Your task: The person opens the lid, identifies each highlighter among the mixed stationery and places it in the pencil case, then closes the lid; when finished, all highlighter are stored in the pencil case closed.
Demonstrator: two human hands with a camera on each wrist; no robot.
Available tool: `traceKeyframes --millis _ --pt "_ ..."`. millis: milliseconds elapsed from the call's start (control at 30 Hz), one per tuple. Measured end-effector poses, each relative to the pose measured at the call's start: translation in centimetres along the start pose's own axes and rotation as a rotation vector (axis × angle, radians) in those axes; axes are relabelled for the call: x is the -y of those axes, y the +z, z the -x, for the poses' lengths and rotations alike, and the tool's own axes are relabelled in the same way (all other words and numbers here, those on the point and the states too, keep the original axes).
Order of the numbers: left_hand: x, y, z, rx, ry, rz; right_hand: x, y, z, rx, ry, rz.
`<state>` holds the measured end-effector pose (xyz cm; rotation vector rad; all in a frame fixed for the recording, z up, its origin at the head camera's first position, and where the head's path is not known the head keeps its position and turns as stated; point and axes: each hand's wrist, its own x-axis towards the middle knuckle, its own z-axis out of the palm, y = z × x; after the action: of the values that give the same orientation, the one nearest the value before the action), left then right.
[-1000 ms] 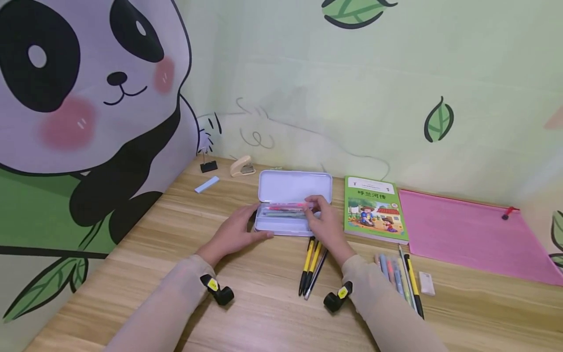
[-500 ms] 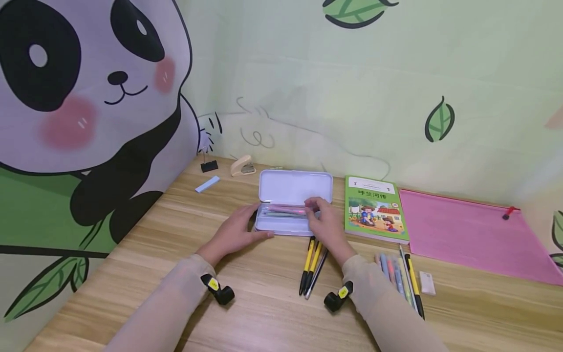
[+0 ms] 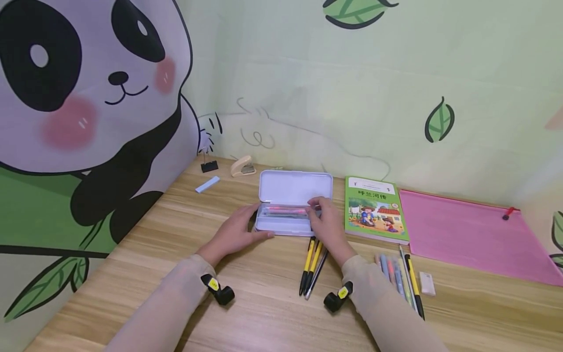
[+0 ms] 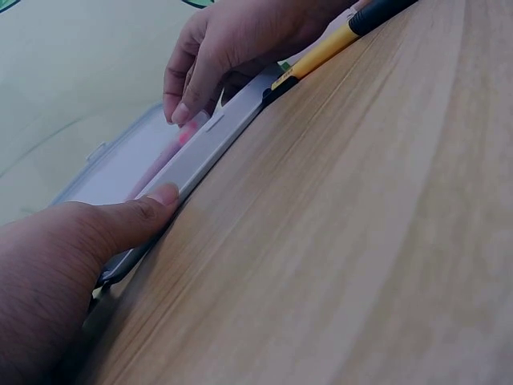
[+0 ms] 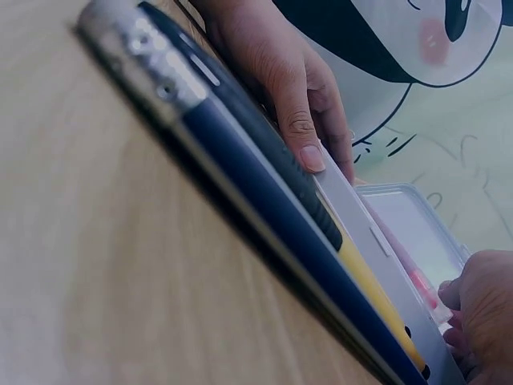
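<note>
A pale lilac pencil case (image 3: 283, 226) lies on the desk with its lid (image 3: 294, 186) raised. My left hand (image 3: 235, 230) grips its left end, thumb along the front edge and fingers round the far side. Several pens rest in the back compartment, among them a pink pen (image 4: 186, 135). My right hand (image 3: 327, 226) is over the case's right end, with thumb and bent fingers pinching the end of the pink pen; the fingers partly hide that end. Below this hand, two yellow-and-black pens (image 3: 310, 266) and a dark clear-ended pen (image 3: 315, 275) lie on the desk.
Right of the case are a green book (image 3: 376, 210) and a pink zip pouch (image 3: 475, 237). Several pens and markers (image 3: 398, 276) lie by the right forearm, beside a white eraser (image 3: 426, 283). At back left sit a binder clip (image 3: 208, 166), a stapler (image 3: 243, 166) and a blue strip (image 3: 207, 184).
The pink pen has settled lower and flatter among the other pens in the back compartment. My right fingers have shifted slightly to the right; the left hand has stayed on the case.
</note>
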<state>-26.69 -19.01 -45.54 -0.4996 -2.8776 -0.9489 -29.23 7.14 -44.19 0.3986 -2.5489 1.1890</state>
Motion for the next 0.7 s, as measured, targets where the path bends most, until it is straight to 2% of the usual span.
traceKeyframes --millis 300,467,600,700 --pt "-0.2 -0.1 0.0 0.002 -0.004 0.003 0.0 0.0 0.0 -0.018 -0.004 -0.022" --pt "-0.3 -0.2 0.0 0.003 -0.001 0.008 0.5 -0.3 -0.2 -0.028 0.003 -0.083" --pt "-0.2 -0.2 0.0 -0.007 0.009 0.010 1.3 -0.9 -0.4 -0.001 -0.033 -0.111" --pt "-0.3 -0.1 0.0 -0.011 0.008 0.017 2.0 -1.8 -0.4 0.056 -0.080 -0.107"
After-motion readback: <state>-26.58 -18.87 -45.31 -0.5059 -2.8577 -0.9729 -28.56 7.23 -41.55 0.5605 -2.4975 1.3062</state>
